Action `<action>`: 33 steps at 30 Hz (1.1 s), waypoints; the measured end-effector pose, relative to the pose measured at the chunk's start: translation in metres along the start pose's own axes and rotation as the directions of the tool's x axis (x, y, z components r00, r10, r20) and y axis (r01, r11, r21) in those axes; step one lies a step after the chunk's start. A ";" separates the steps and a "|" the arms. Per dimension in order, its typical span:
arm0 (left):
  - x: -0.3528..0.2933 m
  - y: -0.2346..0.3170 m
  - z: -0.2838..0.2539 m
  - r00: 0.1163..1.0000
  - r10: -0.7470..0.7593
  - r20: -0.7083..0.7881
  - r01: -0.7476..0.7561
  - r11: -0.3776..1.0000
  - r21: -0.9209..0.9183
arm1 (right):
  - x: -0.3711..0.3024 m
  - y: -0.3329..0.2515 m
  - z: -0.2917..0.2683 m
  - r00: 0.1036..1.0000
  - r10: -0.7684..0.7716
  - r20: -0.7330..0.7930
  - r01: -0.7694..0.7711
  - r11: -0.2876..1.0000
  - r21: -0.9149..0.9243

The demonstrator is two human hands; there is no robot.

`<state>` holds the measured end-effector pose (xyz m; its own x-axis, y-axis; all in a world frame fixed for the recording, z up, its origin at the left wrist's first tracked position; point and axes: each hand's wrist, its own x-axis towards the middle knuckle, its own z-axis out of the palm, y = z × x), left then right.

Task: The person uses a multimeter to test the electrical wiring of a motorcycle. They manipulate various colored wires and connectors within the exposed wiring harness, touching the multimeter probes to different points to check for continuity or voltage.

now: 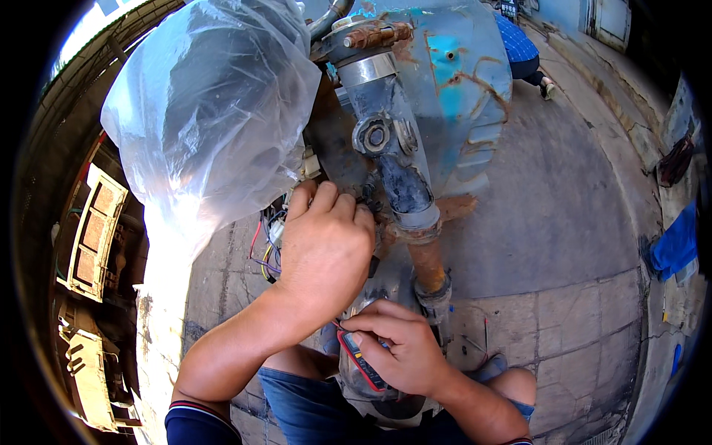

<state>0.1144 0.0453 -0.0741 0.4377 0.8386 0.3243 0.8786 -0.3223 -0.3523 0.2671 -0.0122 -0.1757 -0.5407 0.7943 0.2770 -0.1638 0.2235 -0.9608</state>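
Observation:
My left hand (330,241) reaches in among the wiring behind the rusty, dark front column (404,182). Its fingers are bent and their tips are hidden, so whatever they pinch does not show. Loose red, yellow and purple wires with a pale connector (276,231) hang just left of that hand. Lower down, between my knees, my right hand (404,345) is closed round a multimeter (362,365) with a red rim and a dark face. A thin dark red piece shows by the fingertips at the meter's upper end.
A large clear plastic bag (215,111) covers a bulky part at upper left. Right of the column stands a worn blue-grey metal panel (460,96). Paved ground (556,319) lies to the right, with a crouching person (518,48) far off. Yellow metal frames (96,233) stand at left.

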 end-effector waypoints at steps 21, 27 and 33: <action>-0.035 -0.021 -0.054 0.895 -0.363 -0.261 0.136 0.777 -0.614 | -0.002 -0.007 -0.008 1.000 -0.007 -0.015 0.010 0.982 0.187; -0.088 -0.036 -0.043 0.772 -0.610 -0.182 0.365 0.659 -0.658 | -0.003 -0.017 -0.014 0.999 0.025 0.026 -0.030 0.983 0.183; -0.082 -0.048 -0.033 0.750 -0.648 -0.133 0.384 0.590 -0.710 | -0.011 -0.008 -0.015 0.998 0.066 -0.012 -0.060 0.964 0.260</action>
<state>0.0426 -0.0228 -0.0553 -0.2156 0.7797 0.5879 0.8222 -0.1798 0.5400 0.2867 -0.0144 -0.1716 -0.5401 0.8142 0.2131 -0.3395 0.0209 -0.9404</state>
